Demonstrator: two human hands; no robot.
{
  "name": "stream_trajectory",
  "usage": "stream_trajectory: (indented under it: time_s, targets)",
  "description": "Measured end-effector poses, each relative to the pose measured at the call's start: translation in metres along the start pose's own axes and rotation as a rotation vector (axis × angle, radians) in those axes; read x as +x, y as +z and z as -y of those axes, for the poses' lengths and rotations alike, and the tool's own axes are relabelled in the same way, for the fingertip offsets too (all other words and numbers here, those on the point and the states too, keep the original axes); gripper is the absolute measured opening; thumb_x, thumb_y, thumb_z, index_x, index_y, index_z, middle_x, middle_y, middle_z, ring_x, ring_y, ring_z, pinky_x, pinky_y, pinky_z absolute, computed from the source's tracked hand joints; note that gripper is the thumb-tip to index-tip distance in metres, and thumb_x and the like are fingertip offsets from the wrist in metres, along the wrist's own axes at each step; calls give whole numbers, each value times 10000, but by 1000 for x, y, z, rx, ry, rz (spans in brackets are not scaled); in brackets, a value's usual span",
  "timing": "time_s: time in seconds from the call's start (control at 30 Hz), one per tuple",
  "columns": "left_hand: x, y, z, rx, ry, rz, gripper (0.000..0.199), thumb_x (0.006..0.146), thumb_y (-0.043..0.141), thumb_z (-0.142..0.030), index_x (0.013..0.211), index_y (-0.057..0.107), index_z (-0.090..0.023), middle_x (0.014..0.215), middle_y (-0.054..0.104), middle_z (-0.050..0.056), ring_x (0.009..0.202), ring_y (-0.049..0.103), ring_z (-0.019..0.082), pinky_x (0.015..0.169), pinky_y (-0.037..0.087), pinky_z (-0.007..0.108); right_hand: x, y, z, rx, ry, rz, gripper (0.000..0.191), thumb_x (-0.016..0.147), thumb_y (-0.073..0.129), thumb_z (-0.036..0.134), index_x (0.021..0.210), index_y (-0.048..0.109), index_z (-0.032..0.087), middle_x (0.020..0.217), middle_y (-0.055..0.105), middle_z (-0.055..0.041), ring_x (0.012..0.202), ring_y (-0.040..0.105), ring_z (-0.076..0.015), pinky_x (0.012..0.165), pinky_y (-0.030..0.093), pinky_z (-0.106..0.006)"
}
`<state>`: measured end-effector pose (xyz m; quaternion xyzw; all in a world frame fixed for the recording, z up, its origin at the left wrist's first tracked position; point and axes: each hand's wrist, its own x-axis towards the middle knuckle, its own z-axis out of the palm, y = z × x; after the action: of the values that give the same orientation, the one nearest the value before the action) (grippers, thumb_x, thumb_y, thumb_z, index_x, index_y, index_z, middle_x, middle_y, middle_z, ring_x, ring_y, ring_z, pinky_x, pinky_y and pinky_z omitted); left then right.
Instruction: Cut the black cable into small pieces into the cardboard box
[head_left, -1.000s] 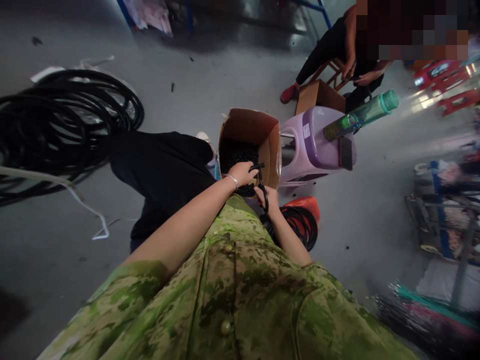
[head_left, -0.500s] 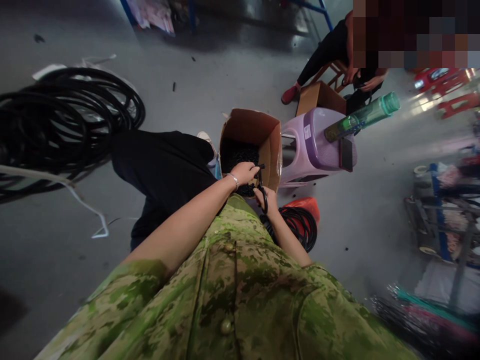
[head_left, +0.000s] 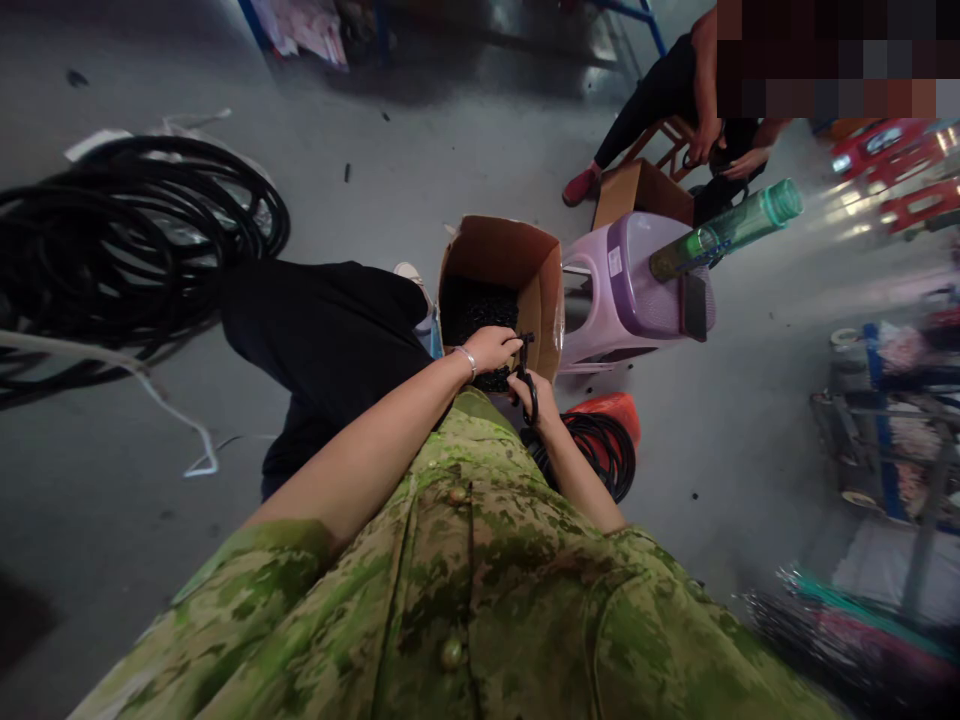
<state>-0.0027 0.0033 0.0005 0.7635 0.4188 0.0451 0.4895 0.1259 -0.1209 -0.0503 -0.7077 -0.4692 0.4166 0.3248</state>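
Over an open cardboard box (head_left: 501,246), my left hand (head_left: 491,349) pinches a small black piece (head_left: 527,338) at its fingertips. My right hand (head_left: 541,402) is closed around black-handled scissors (head_left: 532,396), whose upper end is close to the black piece. Whether the blades touch it I cannot tell. A heap of small black pieces (head_left: 480,305) lies inside the box, partly covered by my left hand. Just below my right hand, a coil of black tubing (head_left: 611,455) rests against a red bag (head_left: 619,408).
A purple stool (head_left: 645,300) stands right of the box, with a green bottle (head_left: 727,235) and a dark phone-like object (head_left: 694,308) on it. Large black coils (head_left: 187,220) lie on the left. A seated person (head_left: 664,90) works beside another cardboard box (head_left: 637,195).
The left fingertips and the black piece have shifted slightly right and down. The scissors have moved a little with my right hand. The seated person's arms have shifted slightly.
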Motion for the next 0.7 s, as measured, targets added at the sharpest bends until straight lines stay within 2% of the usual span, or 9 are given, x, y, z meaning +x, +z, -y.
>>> stream_trajectory:
  time_s: [0.1, 0.27, 0.43, 0.7]
  targets:
    - [-2, -1, -3, 7, 64, 24, 285, 890, 450, -291, 781, 676, -156, 654, 631, 19, 645, 564, 142, 610, 402, 220, 2, -5, 0, -28, -59, 7, 428, 822, 527, 602, 692, 566, 196, 605, 590, -10, 606, 550, -153, 628, 456, -261]
    - [-2, -2, -3, 34, 94, 50, 297, 890, 446, -293, 752, 671, -157, 644, 624, 23, 682, 576, 150, 634, 405, 219, 2, -6, -1, -54, -56, -16, 447, 818, 514, 623, 682, 548, 199, 603, 562, -6, 608, 521, -151, 628, 439, -256]
    - [1, -1, -1, 42, 47, 16, 304, 891, 440, -302, 799, 691, -156, 684, 653, 35, 710, 594, 160, 656, 419, 225, -3, -2, -1, -103, -32, -74, 474, 837, 506, 613, 588, 480, 211, 521, 502, 8, 551, 475, -143, 593, 416, -256]
    - [3, 0, 2, 63, -19, -2, 338, 919, 406, -310, 898, 695, -136, 766, 697, 62, 736, 631, 166, 698, 443, 230, -5, 2, -2, -162, -12, -138, 495, 817, 524, 630, 564, 482, 206, 479, 457, 13, 545, 451, -145, 547, 370, -250]
